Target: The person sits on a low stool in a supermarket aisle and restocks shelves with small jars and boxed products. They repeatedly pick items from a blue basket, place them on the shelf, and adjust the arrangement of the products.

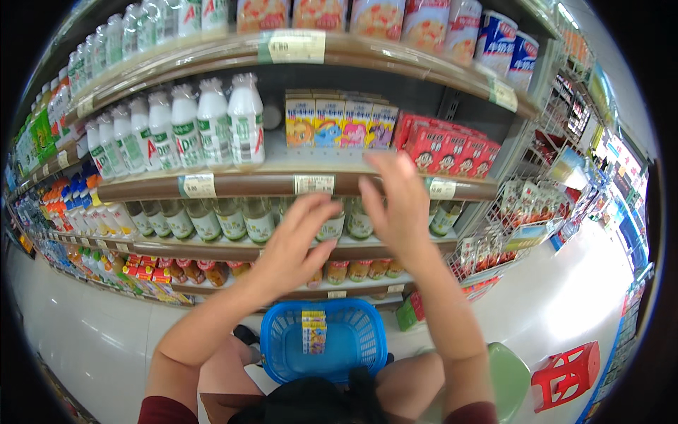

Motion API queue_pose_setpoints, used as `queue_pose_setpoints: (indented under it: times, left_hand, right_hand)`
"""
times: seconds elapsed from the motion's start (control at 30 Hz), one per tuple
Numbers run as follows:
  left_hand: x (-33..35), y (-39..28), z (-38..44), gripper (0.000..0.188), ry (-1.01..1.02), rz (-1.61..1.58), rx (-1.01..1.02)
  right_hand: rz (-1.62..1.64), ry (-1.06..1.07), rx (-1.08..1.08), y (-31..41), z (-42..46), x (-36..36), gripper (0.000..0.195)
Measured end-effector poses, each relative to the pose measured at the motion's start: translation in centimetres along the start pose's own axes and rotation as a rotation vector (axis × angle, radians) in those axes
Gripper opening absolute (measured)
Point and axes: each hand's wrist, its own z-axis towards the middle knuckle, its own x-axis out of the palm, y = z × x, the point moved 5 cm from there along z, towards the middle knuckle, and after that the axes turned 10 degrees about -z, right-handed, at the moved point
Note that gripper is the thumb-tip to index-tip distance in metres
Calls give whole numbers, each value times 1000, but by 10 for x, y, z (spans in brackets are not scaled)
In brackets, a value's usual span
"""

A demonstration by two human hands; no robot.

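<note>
Both of my hands are empty and reach towards the store shelf. My left hand, fingers apart, is in front of the row of glass bottles. Slightly blurred, my right hand is raised over the shelf edge, its fingertips near the red drink cartons. Yellow and white cartons with cartoon ponies stand left of the red ones. White plastic bottles line the shelf further left. Below my arms, a blue plastic basket on the floor holds a few small yellow and white cartons.
Cans stand on the upper shelf, jars on a low one. Wire racks with packets are at the right. A green stool and a red plastic stool stand at the lower right.
</note>
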Motion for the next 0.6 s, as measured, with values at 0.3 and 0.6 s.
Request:
queue_pose_setpoints:
  times: [0.3,0.6]
  left_hand:
    - [-13,39,149,60,-38,695,44]
    - [-17,45,129,62,-136,779,101]
  right_hand:
    - [-433,271,-19,-151,141,142,47]
    - [-328,578,-47,-114,154,157,59]
